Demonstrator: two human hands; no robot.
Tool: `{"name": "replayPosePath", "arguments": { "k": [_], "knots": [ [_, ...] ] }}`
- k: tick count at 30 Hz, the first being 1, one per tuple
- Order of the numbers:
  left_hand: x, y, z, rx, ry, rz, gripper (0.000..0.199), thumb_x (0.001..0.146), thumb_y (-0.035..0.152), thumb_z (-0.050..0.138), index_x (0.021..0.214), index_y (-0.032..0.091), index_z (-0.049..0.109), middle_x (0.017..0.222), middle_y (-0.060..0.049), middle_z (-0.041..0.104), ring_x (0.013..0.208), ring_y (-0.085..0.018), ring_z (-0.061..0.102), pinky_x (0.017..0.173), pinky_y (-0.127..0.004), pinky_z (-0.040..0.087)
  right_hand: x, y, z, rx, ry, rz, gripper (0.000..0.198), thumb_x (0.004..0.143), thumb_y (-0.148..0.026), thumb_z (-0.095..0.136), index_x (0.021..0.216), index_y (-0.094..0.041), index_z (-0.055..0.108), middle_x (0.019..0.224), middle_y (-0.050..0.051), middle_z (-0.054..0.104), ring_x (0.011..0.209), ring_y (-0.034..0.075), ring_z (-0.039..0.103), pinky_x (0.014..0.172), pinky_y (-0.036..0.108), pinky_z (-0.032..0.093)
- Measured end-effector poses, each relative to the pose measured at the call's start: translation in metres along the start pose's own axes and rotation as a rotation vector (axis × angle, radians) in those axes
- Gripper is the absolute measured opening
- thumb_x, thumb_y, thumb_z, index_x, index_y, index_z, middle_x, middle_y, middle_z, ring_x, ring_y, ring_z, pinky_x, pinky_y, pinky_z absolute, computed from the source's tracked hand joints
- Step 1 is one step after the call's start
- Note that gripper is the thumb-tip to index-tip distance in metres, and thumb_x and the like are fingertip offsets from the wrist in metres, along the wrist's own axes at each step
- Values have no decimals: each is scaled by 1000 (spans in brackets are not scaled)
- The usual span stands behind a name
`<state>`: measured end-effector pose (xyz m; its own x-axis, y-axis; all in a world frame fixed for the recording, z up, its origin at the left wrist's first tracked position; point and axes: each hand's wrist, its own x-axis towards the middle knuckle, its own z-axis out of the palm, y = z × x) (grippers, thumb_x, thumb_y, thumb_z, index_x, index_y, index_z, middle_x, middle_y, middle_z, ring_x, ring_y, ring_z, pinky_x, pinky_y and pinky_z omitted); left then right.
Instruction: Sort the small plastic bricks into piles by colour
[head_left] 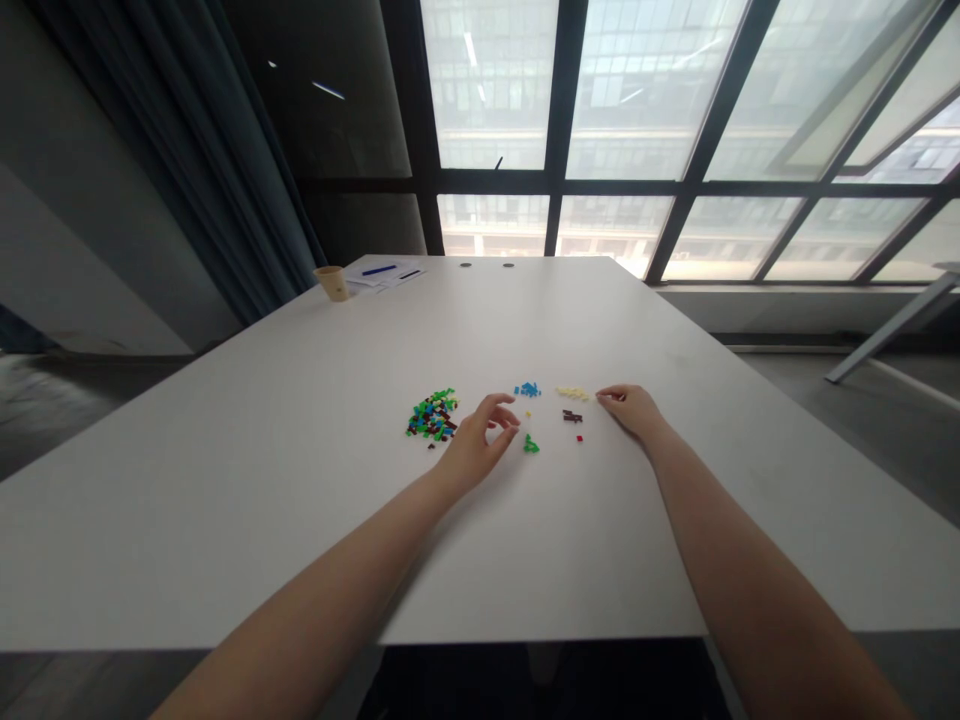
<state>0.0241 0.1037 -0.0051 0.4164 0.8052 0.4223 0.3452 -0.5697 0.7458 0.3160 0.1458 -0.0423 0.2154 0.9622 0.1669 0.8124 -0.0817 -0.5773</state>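
Observation:
My left hand (480,438) hovers over the table between the mixed pile and the small sorted groups, its fingers curved and apart with nothing visible in them. Just left of it lies a heap of small toy bricks (431,418) in green, blue, dark brown and yellow. My right hand (631,408) is at the right end of a row of pale yellow bricks (573,393), thumb and finger pinched together; whatever is between them is too small to make out. Between the hands are blue bricks (529,389), green bricks (531,444), dark brown bricks (572,416), one yellow brick (528,413) and one red brick (580,438).
The white table (285,520) extends away toward large windows. At its far left edge stands a paper cup (332,284), beside papers (375,284) with a blue pen (379,270) on them. Two dark round fittings are set at the far edge.

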Motion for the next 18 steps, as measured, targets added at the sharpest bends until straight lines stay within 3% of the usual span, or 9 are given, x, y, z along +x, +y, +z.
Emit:
{"name": "replayPosePath", "arguments": {
  "k": [6, 13, 18],
  "knots": [
    [0, 1, -1, 6, 6, 6, 27, 80, 25, 49, 106, 23, 44, 86, -2, 63, 78, -13, 59, 78, -32, 46, -2, -4, 2, -133, 28, -35, 25, 68, -30, 53, 81, -18, 71, 72, 6, 64, 64, 15, 53, 61, 25, 39],
    [-1, 3, 1, 18, 2, 14, 28, 80, 24, 48, 107, 23, 43, 85, -2, 63, 78, -13, 59, 76, -31, 46, -1, -6, 8, -130, 87, -74, 21, 67, -25, 52, 79, -19, 69, 71, 2, 59, 64, 13, 51, 64, 24, 39],
    [6, -9, -9, 79, 102, -13, 25, 79, 25, 48, 104, 22, 46, 85, -1, 63, 76, -12, 59, 70, -27, 46, -3, -3, 3, -135, 86, -41, 22, 68, -26, 52, 78, -18, 70, 72, 4, 61, 65, 14, 51, 64, 25, 39]
  ]
}}
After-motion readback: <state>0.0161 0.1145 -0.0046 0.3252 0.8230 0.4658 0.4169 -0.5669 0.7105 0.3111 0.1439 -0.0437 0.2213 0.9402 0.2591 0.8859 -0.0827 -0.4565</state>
